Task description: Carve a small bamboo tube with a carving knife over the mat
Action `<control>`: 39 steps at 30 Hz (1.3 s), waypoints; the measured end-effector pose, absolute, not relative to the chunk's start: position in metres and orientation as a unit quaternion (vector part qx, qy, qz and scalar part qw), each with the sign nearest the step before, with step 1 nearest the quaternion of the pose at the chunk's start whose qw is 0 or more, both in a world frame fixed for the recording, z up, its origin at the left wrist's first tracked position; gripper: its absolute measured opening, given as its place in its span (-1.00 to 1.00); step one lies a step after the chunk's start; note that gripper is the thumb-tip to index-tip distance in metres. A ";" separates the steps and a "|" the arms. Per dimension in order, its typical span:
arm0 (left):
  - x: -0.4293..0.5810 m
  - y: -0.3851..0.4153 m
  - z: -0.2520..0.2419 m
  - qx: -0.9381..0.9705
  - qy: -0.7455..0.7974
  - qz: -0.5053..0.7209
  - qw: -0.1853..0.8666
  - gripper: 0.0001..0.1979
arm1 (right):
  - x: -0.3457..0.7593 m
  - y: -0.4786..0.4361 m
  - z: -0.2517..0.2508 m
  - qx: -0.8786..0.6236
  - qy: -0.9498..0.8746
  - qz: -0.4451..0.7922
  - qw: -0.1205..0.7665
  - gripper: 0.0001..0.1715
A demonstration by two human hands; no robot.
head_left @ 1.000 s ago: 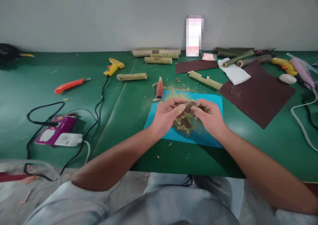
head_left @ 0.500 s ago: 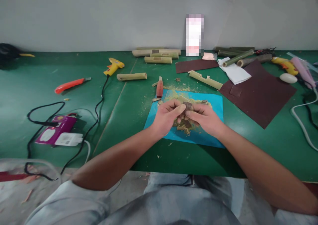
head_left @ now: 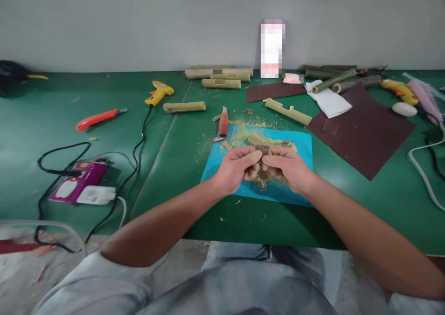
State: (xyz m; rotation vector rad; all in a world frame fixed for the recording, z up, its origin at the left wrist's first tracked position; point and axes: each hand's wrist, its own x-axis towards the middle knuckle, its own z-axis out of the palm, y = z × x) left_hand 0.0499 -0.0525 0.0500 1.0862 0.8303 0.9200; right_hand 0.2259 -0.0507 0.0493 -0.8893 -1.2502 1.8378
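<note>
My left hand [head_left: 238, 166] and my right hand [head_left: 289, 164] meet over a blue sheet [head_left: 301, 154]. Between them they pinch a small dark brown piece of sandpaper [head_left: 263, 149], thumbs on top and fingers curled beneath. Much of the piece is hidden by the fingers. Pale dust, shavings and a short bamboo piece [head_left: 256, 139] lie on the sheet just beyond the hands. A red-handled knife [head_left: 223, 124] rests at the sheet's far left corner.
Bamboo tubes [head_left: 222, 84] lie along the wall, and a notched one [head_left: 288, 112] is nearer. Large brown sandpaper [head_left: 365, 134] is at right. On the left are a yellow glue gun [head_left: 160, 92], a red cutter [head_left: 98, 119] and a purple power strip [head_left: 81, 178] with cords.
Both hands have turned slightly and drawn level, with the fingers closing further around the sandpaper. Less of its face shows now. The things on the table have stayed put.
</note>
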 end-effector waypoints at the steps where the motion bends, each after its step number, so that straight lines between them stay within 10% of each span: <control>1: 0.050 -0.053 0.050 0.483 0.372 0.411 0.678 -0.46 | 0.226 -0.051 0.049 -0.346 -0.482 0.717 0.366 -0.68; 18: 0.049 -0.054 0.047 0.498 0.373 0.425 0.657 -0.52 | 0.223 -0.053 0.052 -0.349 -0.514 0.696 0.360 -0.64; 25: 0.034 -0.029 0.046 0.532 0.425 0.515 0.521 -0.73 | 0.240 -0.045 0.057 -0.524 -0.634 0.359 0.441 -0.68; 30: 0.019 0.000 0.035 0.566 0.466 0.511 0.448 -0.74 | 0.254 -0.034 0.045 -0.571 -0.758 0.092 0.302 -0.75; 39: 0.016 0.012 0.011 0.683 0.483 0.461 0.296 -0.87 | 0.244 -0.034 0.032 -0.584 -0.789 0.091 0.168 -0.78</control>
